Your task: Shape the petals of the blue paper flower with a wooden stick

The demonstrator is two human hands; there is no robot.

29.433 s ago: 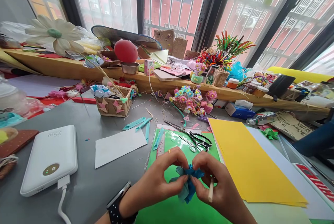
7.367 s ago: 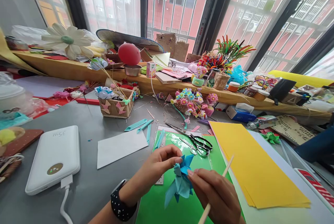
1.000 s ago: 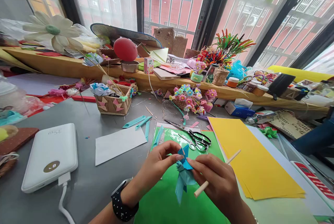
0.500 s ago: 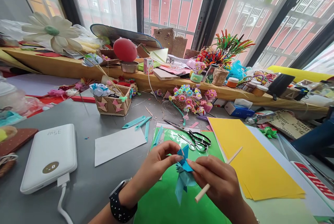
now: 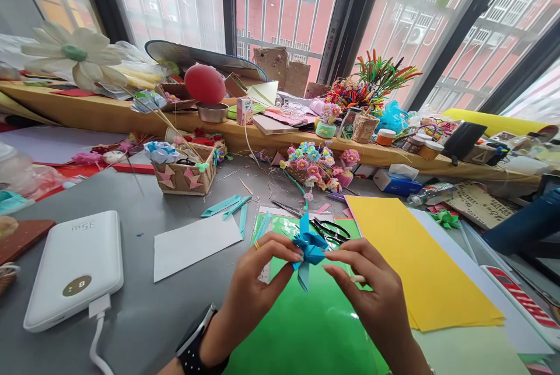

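Note:
A blue folded paper flower [image 5: 312,248] with pointed petals hangs above a glossy green sheet [image 5: 301,328]. My left hand [image 5: 260,279] pinches it from the left between thumb and fingers. On the other side, the index fingertip of my right hand [image 5: 378,290] is at the flower's right petal, its thumb a little apart. A thin wooden stick [image 5: 357,279] is tucked in the right hand's fingers; only its end shows. Black-handled scissors [image 5: 335,232] lie behind the flower, partly covered by it.
Yellow paper sheets [image 5: 415,264] lie to the right. A white card [image 5: 196,246] and folded light-blue strips [image 5: 222,206] are at the left, beyond a white power bank [image 5: 76,273] with its cable. A cardboard box [image 5: 186,177] and fuzzy flowers [image 5: 312,162] stand further back.
The flower has been turned and raised, so its petals now spread upward. The right thumb has come away from it, and the stick has swung to point mostly out of sight.

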